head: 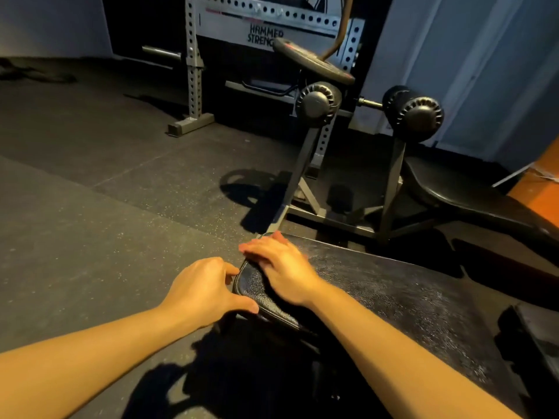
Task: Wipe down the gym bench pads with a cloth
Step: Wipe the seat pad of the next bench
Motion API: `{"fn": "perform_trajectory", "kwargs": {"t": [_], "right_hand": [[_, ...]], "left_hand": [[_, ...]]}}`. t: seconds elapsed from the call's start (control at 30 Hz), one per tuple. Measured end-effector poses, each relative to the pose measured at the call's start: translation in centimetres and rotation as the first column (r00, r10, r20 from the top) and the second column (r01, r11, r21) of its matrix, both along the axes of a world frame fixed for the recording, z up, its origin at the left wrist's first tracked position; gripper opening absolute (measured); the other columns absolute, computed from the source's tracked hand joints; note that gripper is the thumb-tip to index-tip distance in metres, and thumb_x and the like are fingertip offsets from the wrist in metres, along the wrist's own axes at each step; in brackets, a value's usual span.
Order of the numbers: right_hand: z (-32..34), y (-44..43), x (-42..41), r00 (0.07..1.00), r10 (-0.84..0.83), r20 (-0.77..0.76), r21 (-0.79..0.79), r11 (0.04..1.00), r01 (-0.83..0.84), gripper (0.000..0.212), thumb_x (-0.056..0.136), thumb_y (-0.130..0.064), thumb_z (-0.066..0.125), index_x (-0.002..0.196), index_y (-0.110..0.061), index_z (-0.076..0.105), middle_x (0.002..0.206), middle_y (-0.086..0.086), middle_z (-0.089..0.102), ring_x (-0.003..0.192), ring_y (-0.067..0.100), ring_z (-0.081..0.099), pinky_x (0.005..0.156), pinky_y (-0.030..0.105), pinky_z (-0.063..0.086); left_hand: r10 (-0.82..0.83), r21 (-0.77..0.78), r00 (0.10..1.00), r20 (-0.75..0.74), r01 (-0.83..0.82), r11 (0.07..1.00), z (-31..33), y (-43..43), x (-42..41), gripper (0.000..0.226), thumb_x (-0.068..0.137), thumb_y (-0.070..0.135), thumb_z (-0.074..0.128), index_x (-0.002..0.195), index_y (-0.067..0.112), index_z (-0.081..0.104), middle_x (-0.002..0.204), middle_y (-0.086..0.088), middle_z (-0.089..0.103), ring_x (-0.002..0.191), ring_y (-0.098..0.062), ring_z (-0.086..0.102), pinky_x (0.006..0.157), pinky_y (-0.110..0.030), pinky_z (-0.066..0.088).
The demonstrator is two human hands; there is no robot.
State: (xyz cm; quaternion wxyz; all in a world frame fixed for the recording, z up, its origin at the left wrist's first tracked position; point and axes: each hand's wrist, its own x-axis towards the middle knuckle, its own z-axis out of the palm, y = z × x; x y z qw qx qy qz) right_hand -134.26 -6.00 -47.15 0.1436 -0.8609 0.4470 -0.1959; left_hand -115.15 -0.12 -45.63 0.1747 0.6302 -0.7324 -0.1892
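dark speckled rubber flooring (pixel 90 237) fills the gym, with a grey perforated steel rack (pixel 193 71) at the back and a second black bench with round foam rollers (pixel 414 113) beyond. nearest is the long black textured bench pad (pixel 393 297), running in from the lower right. the right hand (pixel 281 267) lies flat on its rounded end, fingers straight and close together, pressing down. the left hand (pixel 202 290) sits just off that end, fingers loosely curved, thumb and a fingertip touching the rim. no cloth shows — it may lie under the right palm, i cannot tell. the risk, as i judge it: a bare or barely covered palm smears the dull film rather than lifting it, and a stroke begun this near the edge could slip off — leaving the corner and side seam unwiped.
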Motion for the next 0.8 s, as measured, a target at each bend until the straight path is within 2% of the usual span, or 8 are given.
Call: {"fn": "perform_trajectory", "kwargs": {"t": [0.13, 0.27, 0.37, 0.43, 0.5, 0.6, 0.67, 0.8], "right_hand": [[1.3, 5.0, -0.7, 0.991, 0.128, 0.029, 0.088, 0.988, -0.130, 0.055, 0.098, -0.001, 0.046, 0.142, -0.031, 0.058, 0.150, -0.011, 0.052, 0.145, -0.004, 0.030, 0.125, 0.024, 0.001], [2.8, 8.1, -2.6, 0.980, 0.142, 0.138, 0.240, 0.955, -0.172, 0.051, 0.093, 0.004, 0.046, 0.127, -0.024, 0.071, 0.130, -0.010, 0.068, 0.128, 0.000, 0.054, 0.118, 0.016, 0.026], [4.8, 7.3, -3.0, 0.940, -0.093, 0.328, 0.303, 0.953, -0.012, 0.041, 0.091, 0.007, 0.047, 0.108, -0.015, 0.077, 0.107, -0.009, 0.075, 0.106, 0.005, 0.066, 0.100, 0.025, 0.049], [5.7, 5.3, -3.2, 0.817, -0.310, 0.486, 0.277, 0.941, 0.192, 0.036, 0.089, 0.010, 0.049, 0.098, -0.012, 0.077, 0.094, -0.013, 0.074, 0.098, 0.001, 0.067, 0.088, 0.021, 0.052], [5.7, 2.6, -3.7, 0.707, -0.472, 0.528, 0.268, 0.882, 0.389, 0.034, 0.094, 0.006, 0.048, 0.101, -0.013, 0.075, 0.092, -0.018, 0.072, 0.097, -0.005, 0.066, 0.083, 0.013, 0.047], [3.9, 0.2, -3.2, 0.794, -0.514, 0.323, 0.247, 0.856, 0.454, 0.039, 0.097, -0.010, 0.047, 0.121, -0.031, 0.069, 0.122, -0.011, 0.068, 0.119, 0.012, 0.060, 0.104, 0.036, 0.046], [1.9, 0.9, -1.9, 0.872, -0.470, 0.140, 0.211, 0.874, 0.437, 0.045, 0.097, -0.014, 0.048, 0.130, -0.040, 0.064, 0.135, -0.014, 0.061, 0.131, 0.014, 0.047, 0.116, 0.047, 0.033], [0.7, 4.1, 1.8, 0.954, -0.240, 0.179, 0.075, 0.970, 0.230, 0.053, 0.094, -0.003, 0.049, 0.132, -0.037, 0.064, 0.133, -0.019, 0.062, 0.131, 0.008, 0.047, 0.113, 0.047, 0.039]], "left_hand": [[-0.033, 0.141, 0.996, 0.078, 0.021, 0.990, 0.4, -0.5, 0.9, 0.052, 0.056, 0.075, 0.084, 0.080, 0.031, 0.072, 0.072, 0.011, 0.068, 0.064, -0.005, 0.061, 0.057, -0.022, 0.043], [-0.137, 0.282, 0.989, 0.059, 0.115, 0.953, 1.3, -1.5, 2.1, 0.058, 0.060, 0.062, 0.091, 0.103, 0.026, 0.077, 0.084, 0.017, 0.069, 0.078, 0.001, 0.064, 0.067, -0.018, 0.046], [-0.148, 0.283, 0.989, 0.025, 0.135, 0.950, 1.8, -1.4, 1.9, 0.052, 0.062, 0.058, 0.091, 0.098, 0.023, 0.078, 0.087, 0.009, 0.075, 0.084, -0.009, 0.070, 0.079, -0.029, 0.057], [-0.135, 0.278, 0.991, 0.012, 0.126, 0.952, 2.0, -1.3, 1.7, 0.050, 0.063, 0.059, 0.091, 0.096, 0.023, 0.077, 0.089, 0.008, 0.075, 0.086, -0.011, 0.070, 0.084, -0.034, 0.059], [-0.121, 0.262, 0.993, 0.004, 0.116, 0.958, 2.1, -1.3, 1.6, 0.048, 0.066, 0.056, 0.090, 0.098, 0.022, 0.077, 0.090, 0.010, 0.074, 0.085, -0.008, 0.069, 0.085, -0.032, 0.058], [-0.114, 0.260, 0.993, -0.022, 0.115, 0.959, 2.1, -1.5, 1.7, 0.041, 0.071, 0.048, 0.090, 0.100, 0.023, 0.077, 0.088, 0.012, 0.072, 0.082, -0.004, 0.066, 0.083, -0.029, 0.056], [-0.110, 0.274, 0.993, -0.036, 0.116, 0.955, 2.2, -1.7, 1.8, 0.032, 0.073, 0.042, 0.091, 0.096, 0.024, 0.078, 0.088, 0.011, 0.073, 0.084, -0.005, 0.068, 0.086, -0.031, 0.057], [-0.044, 0.338, 0.996, -0.076, 0.067, 0.939, 1.9, -2.9, 2.3, 0.016, 0.076, 0.021, 0.091, 0.079, 0.031, 0.077, 0.085, 0.008, 0.077, 0.087, -0.012, 0.072, 0.091, -0.035, 0.059]]}}
